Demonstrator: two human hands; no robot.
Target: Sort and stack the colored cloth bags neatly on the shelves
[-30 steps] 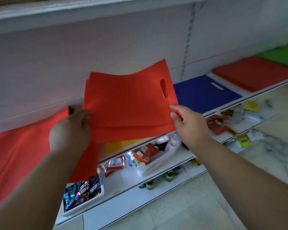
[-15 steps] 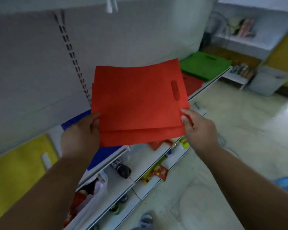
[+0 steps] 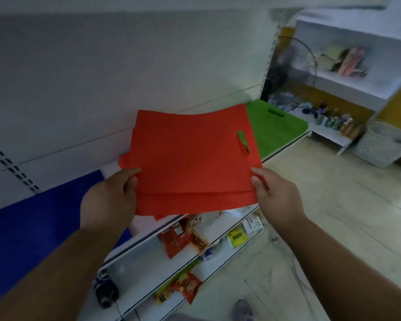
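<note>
Head view: you hold a small stack of red cloth bags (image 3: 190, 163) flat above the upper shelf (image 3: 285, 150), handle cut-out toward the right. Your left hand (image 3: 109, 200) pinches the stack's left edge, thumb on top, fingers beneath. Your right hand (image 3: 276, 195) pinches the right near corner the same way. A green bag stack (image 3: 276, 130) lies on the shelf just right of the red stack; a blue bag stack (image 3: 28, 228) lies on the shelf to the left. Snack packets (image 3: 185, 239) sit on the lower shelves.

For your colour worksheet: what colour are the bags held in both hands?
Red bags, clearest in the head view.
</note>
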